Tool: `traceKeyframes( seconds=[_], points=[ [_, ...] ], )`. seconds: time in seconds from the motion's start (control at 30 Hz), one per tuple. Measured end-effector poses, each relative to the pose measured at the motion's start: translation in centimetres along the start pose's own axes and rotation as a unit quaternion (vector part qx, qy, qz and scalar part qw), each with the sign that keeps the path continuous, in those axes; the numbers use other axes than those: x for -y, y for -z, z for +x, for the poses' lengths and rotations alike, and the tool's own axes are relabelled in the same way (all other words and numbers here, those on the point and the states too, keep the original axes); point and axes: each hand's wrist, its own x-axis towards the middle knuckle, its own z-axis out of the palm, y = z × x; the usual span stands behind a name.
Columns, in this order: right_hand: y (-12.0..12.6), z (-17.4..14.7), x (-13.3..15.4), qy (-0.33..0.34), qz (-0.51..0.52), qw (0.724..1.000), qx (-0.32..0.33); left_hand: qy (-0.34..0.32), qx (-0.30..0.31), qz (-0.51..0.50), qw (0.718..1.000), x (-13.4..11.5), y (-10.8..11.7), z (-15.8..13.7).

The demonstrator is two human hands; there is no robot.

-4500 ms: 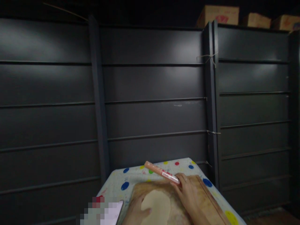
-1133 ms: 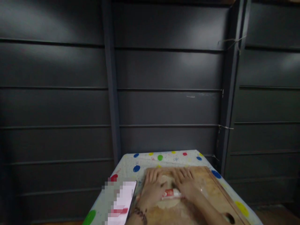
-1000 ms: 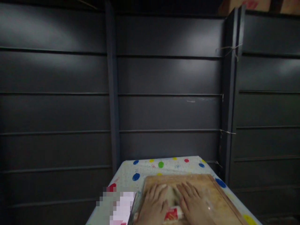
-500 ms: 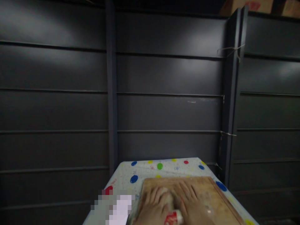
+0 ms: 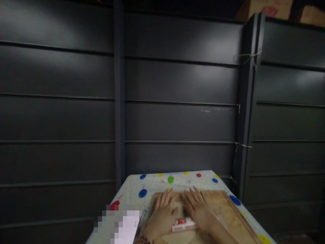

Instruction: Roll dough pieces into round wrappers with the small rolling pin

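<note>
On a wooden board lies a red-and-white cylinder with printing on it, set crosswise. My left hand reaches flat over its left end, fingers stretched toward the far edge of the board. Over the right end lies my right hand, also flat with fingers extended. Both palms or wrists appear to rest on the cylinder, and its ends are hidden beneath them. Something pale shows on the board between the hands; its kind is unclear.
The board stands on a table with a white, dotted cloth. A blurred-out pale rectangle lies left of the board. Behind the table rises a dark panelled wall. Cardboard boxes sit above it at the upper right.
Both hands have slid forward, away from me, toward the far edge of the board. More of the red-and-white cylinder shows between them, and it has shifted slightly forward. The view has tilted slightly.
</note>
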Motion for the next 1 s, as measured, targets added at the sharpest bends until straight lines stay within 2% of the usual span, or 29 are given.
traceKeyframes(
  seconds=[0.1, 0.2, 0.33, 0.43, 0.5, 0.6, 0.7, 0.8, 0.9, 1.0],
  points=[
    [0.3, -3.4, 0.5, 0.043, 0.045, 0.998, 0.016, -0.055, 0.004, -0.038, 0.998, -0.1, -1.1, -2.7],
    [0.7, -5.0, 0.9, 0.059, 0.065, 0.996, 0.033, -0.067, 0.017, -0.059, 0.996, -0.2, -1.4, -4.2],
    [0.3, -1.8, 0.3, 0.028, 0.043, 0.999, -0.001, -0.057, -0.011, -0.035, 0.998, 0.0, -0.4, -1.9],
    [-0.3, 1.8, -0.5, -0.013, 0.008, 1.000, 0.014, 0.001, -0.022, -0.001, 1.000, 0.2, 0.7, 0.8],
    [-0.4, 2.9, -0.8, -0.028, -0.009, 0.999, 0.029, 0.037, -0.014, 0.006, 0.999, 0.1, 1.1, 1.6],
    [-0.3, 1.7, -0.7, -0.005, -0.007, 0.999, 0.040, 0.033, -0.004, -0.007, 0.999, -0.2, 0.9, 0.4],
    [0.2, -2.0, -0.4, 0.062, 0.039, 0.997, 0.022, -0.032, 0.001, -0.050, 0.998, -0.2, -0.3, -2.2],
    [0.6, -4.9, -0.6, 0.094, 0.068, 0.993, 0.033, -0.082, 0.016, -0.084, 0.993, 0.0, -1.0, -4.3],
    [0.4, -4.2, -1.0, 0.095, 0.079, 0.992, 0.031, -0.081, 0.010, -0.096, 0.992, -0.1, -0.5, -4.2],
    [-0.4, -0.5, -1.5, 0.057, 0.052, 0.997, 0.014, -0.060, -0.025, -0.071, 0.995, -0.1, 0.5, -1.9]
  ],
)
